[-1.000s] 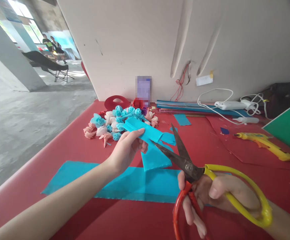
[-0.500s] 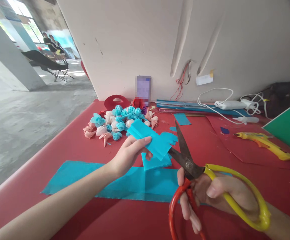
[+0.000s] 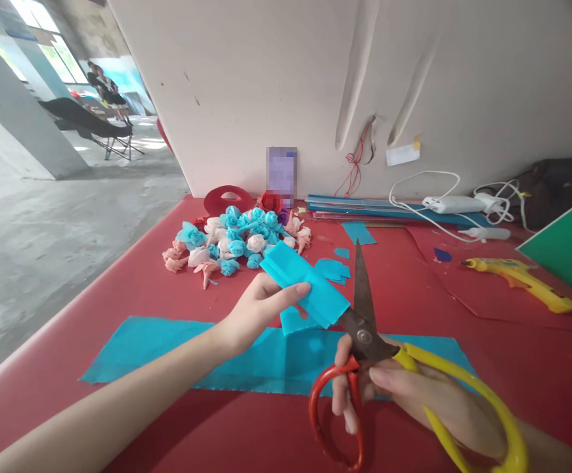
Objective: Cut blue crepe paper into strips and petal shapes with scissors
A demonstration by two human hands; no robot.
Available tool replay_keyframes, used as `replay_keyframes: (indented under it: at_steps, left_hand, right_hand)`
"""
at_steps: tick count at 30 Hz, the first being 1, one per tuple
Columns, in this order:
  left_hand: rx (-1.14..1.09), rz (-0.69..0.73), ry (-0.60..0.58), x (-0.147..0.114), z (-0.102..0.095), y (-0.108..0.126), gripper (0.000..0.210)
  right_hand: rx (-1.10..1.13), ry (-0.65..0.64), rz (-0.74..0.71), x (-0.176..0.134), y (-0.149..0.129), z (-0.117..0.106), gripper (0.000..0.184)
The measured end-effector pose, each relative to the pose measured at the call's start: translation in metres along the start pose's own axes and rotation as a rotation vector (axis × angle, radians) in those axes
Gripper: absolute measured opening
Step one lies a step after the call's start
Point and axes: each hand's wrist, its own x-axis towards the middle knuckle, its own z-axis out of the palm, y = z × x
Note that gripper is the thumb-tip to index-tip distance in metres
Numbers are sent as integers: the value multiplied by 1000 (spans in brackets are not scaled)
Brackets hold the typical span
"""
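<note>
My left hand [image 3: 261,309] pinches a folded piece of bright blue crepe paper [image 3: 310,282] between thumb and fingers. In my right hand [image 3: 408,387] are large scissors [image 3: 364,336] with one red and one yellow handle. Their blades are spread apart, and the lower one runs under or into the paper's right end; which, I cannot tell. Below lies a long blue paper strip [image 3: 152,348] on the red table. A smaller folded blue piece [image 3: 293,320] rests partly hidden beneath my left hand. Cut blue pieces [image 3: 332,269] lie just behind the held paper.
A pile of blue, white and pink paper roses [image 3: 236,246] sits at the back left. To the right are a yellow glue gun [image 3: 527,282], a white power strip [image 3: 453,205] with cables, and a green board [image 3: 571,249]. A white panel [image 3: 266,85] rises behind the table.
The held paper has shifted slightly right and down. My right hand and the scissors have moved a little left and down, with the blades turned more upright and still apart.
</note>
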Motion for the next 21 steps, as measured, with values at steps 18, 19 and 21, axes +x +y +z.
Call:
replay_keyframes:
  at_steps: [18,19,21]
  left_hand:
    - [84,57,-100,6,-11,12,24]
    - [92,54,-100,5,-11,12,24]
    - [103,46,-101,5,-11,13,25]
  right_hand:
    - [-61,165,1,13,-15,19,28]
    - [-41,163,3,13,-13,18,28]
    - [12,171,27,11,-8,17,29]
